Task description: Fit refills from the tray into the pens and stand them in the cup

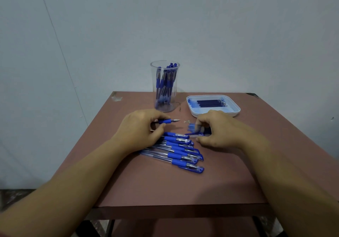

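Left hand (141, 126) pinches a pen (167, 121) by its grip, tip bare, probably waiting on a cap. Right hand (218, 128) curls over blurry blue bits (194, 127) mid desk (165, 187), can't tell if it's grabbed one. Refills (211, 103) sit in the tray (236, 108) by the back right corner, cup (165, 86) beside it.

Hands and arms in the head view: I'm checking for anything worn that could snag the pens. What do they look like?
The left forearm and right forearm are bare to the frame's edge, with no sleeves showing. The left hand and right hand wear no gloves; no ring, watch or bracelet is visible.
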